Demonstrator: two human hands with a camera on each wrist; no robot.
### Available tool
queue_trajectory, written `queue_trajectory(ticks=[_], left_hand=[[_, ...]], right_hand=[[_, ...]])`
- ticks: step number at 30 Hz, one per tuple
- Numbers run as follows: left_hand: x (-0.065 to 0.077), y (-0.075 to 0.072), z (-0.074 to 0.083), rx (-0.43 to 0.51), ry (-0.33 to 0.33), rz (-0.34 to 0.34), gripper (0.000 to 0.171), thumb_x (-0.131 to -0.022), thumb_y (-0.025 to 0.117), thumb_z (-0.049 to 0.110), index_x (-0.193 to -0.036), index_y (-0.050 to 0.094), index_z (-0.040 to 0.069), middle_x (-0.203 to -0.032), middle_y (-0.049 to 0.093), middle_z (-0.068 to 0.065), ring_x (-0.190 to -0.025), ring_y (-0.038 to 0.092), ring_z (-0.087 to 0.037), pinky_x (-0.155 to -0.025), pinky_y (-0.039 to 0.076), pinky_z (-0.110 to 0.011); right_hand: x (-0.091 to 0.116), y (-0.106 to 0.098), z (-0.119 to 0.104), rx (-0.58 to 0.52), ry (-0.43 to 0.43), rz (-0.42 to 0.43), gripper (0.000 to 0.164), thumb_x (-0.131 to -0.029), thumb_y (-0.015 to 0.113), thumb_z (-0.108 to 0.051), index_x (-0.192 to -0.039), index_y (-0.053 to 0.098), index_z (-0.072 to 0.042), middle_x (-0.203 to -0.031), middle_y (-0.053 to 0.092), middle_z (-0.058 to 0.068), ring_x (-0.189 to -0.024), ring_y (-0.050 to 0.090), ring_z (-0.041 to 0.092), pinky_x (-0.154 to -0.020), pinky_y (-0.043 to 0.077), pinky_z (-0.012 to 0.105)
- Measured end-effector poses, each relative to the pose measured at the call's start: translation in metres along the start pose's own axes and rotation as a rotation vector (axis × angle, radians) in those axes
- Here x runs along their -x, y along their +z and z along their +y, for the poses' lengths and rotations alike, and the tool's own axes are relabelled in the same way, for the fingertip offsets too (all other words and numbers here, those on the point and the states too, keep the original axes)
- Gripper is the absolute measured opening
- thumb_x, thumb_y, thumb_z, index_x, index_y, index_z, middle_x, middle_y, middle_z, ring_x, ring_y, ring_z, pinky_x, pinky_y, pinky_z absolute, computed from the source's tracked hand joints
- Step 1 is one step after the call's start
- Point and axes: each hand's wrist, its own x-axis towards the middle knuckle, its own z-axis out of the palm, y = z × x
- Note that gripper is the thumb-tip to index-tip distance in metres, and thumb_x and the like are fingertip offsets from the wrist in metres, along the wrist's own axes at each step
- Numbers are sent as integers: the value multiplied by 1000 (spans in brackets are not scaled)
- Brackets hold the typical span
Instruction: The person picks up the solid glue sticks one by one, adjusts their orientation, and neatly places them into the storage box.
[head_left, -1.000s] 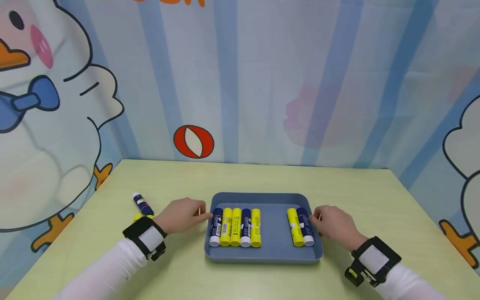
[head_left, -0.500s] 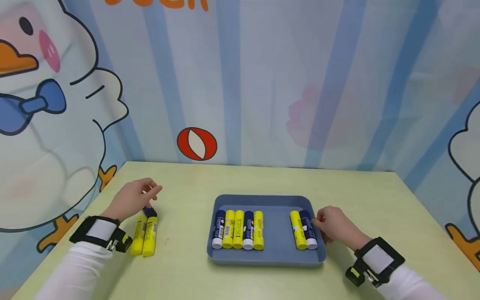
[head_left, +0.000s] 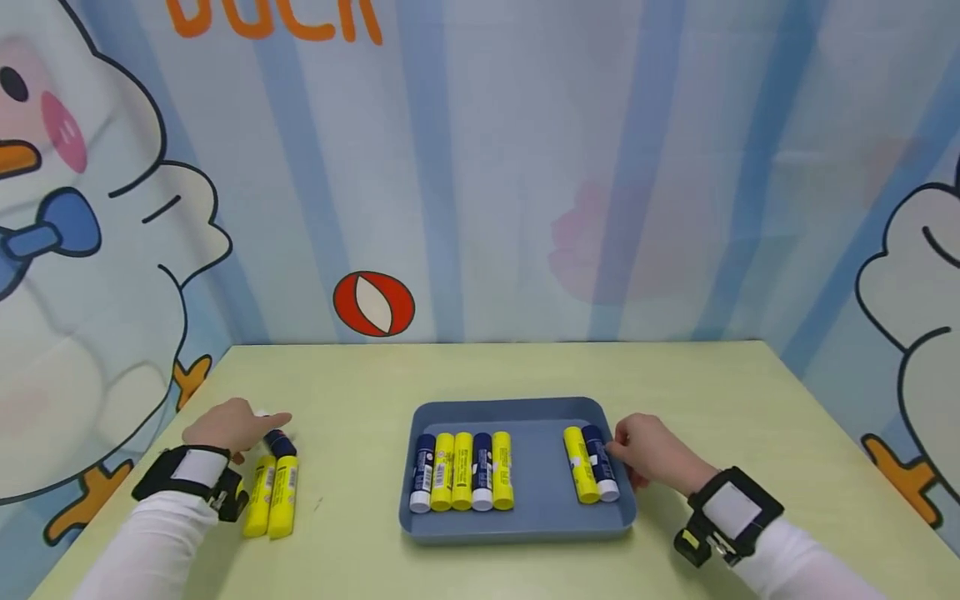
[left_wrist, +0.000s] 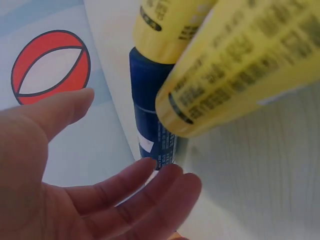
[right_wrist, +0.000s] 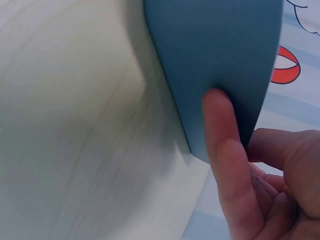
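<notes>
Loosely spread, grasping nothing: left hand (head_left: 228, 427), at navy tube (head_left: 280, 444), probably parted to fit around it; just behind that hand, two yellow tubes (head_left: 282, 497). Pinched by right hand (head_left: 648, 450), presumably for steadiness: tray (head_left: 536, 479), with tube pair (head_left: 581, 465) near that hand; row of five (head_left: 462, 472) farther off.

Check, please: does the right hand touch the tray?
Touching: in the right wrist view, the right hand rests one of its fingers against the tray from outside.
</notes>
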Motion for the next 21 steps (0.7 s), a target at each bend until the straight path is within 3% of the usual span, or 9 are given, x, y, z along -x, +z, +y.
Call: queue_trajectory(ticks=[9, 15, 21], left_hand=[[-14, 10, 6, -71, -56, -69, 62, -87, 58, 58, -90, 57, -4, -66, 54, -9, -62, 54, -24, -59, 41, -34], [-24, 19, 6, -44, -70, -90, 49, -89, 58, 48, -77, 55, 0, -65, 52, -8, -64, 53, -24, -60, 40, -33], [-21, 19, 14, -57, -37, -84, 41, -91, 54, 39, -72, 56, 3, -64, 49, -7, -63, 52, -23, -58, 38, -33]], right_hand=[[-1, 2, -1, -1, -9, 12, 24, -95, 62, -8, -72, 55, -4, -56, 54, 4, -44, 54, 15, -46, 47, 27], [0, 2, -1, -21, 15, 4, 23, -95, 62, -8, -73, 54, -5, -57, 55, 5, -44, 55, 15, -46, 47, 27], [-1, 1, 0, -11, 24, 15, 23, -94, 62, -9, -73, 55, -5, -58, 54, 5, -45, 54, 15, -47, 47, 27]])
